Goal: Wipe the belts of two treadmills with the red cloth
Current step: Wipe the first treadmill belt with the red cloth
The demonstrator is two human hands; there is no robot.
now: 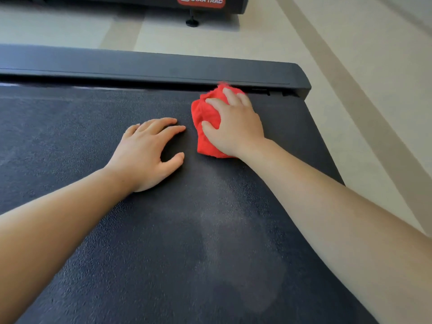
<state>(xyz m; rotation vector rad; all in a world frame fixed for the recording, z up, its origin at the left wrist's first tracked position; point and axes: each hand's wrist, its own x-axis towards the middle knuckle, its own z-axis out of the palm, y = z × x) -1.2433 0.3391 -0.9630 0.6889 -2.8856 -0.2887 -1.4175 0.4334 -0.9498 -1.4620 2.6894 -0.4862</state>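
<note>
Belt (pixel 70 141): dark and textured, filling most of the view from 6 o'clock up to the middle; bears both hands and the cloth.
Red cloth (pixel 207 113): bunched into a lump on the belt, at 12 o'clock of the view's middle; far tip reaching the gap under the side rail, near the belt's end at 2 o'clock.
Right hand (pixel 233 127): on top of the cloth, gripping it with fingers curled over the far part and thumb dug into the 9 o'clock side; pressing it down onto the belt.
Left hand (pixel 147 155): at 9 o'clock of the cloth, just beside it but not touching; released, resting palm-down on the belt with fingers loosely spread, holding nothing.
Side rail (pixel 140 66): dark grey strip along the belt's 12 o'clock edge, ending in a rounded corner at 2 o'clock.
Pale smear (pixel 233 230): lighter patch on the belt at 6 o'clock of the cloth, between the two forearms.
Second treadmill (pixel 117 2): at 12 o'clock along the top edge, well apart across the floor (pixel 327 54); red badge (pixel 201 0) reading STAR TRAC, black levelling foot (pixel 192 21) beneath.
</note>
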